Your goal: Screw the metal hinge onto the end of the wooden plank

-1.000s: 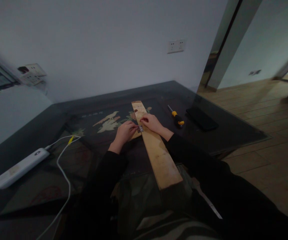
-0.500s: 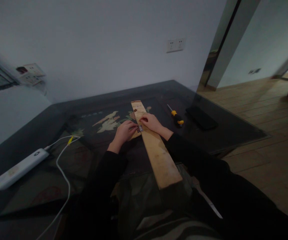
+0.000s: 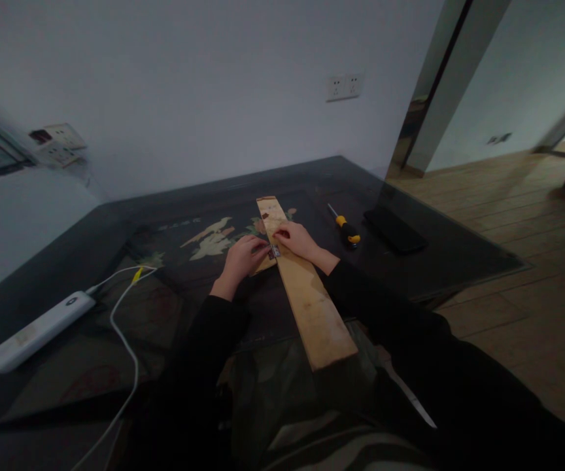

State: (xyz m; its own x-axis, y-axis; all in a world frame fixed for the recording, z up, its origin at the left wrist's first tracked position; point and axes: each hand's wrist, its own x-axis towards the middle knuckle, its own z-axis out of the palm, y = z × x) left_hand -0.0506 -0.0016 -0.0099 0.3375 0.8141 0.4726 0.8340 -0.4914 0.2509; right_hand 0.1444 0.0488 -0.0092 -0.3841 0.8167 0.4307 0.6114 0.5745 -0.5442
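Working with both bare hands at a dark table [image 3: 439,265] set against a pale wall [image 3: 204,91]. Stretching aslant from the middle of the table to past its near edge: a long wooden board [image 3: 314,304], far end well short of the back edge, near end jutting out above the lap. Set at the board's left edge: a small metal piece [image 3: 275,250]. Brought up to it from the left: the left hand [image 3: 242,260], fingers bent, thumb and fingertips drawn together; cannot tell a firm grip from a light touch. Laid over the board from the right: the right hand [image 3: 298,241], fingers curled, fingertips gathered just beyond the metal piece; cannot make out anything between them. Jutting out beside the board, partly covered by the left hand: a short wooden piece [image 3: 264,266]. Lying to the right, shaft toward the table's back edge: a yellow-and-black screwdriver [image 3: 346,230]. Resting flat, nearer the table's right edge: a black phone [image 3: 394,230]. Placed on the table's left part: a white power strip [image 3: 42,332]. Looping beside it and trailing past the near edge: a white cord [image 3: 135,369] with a yellow tag [image 3: 137,275].
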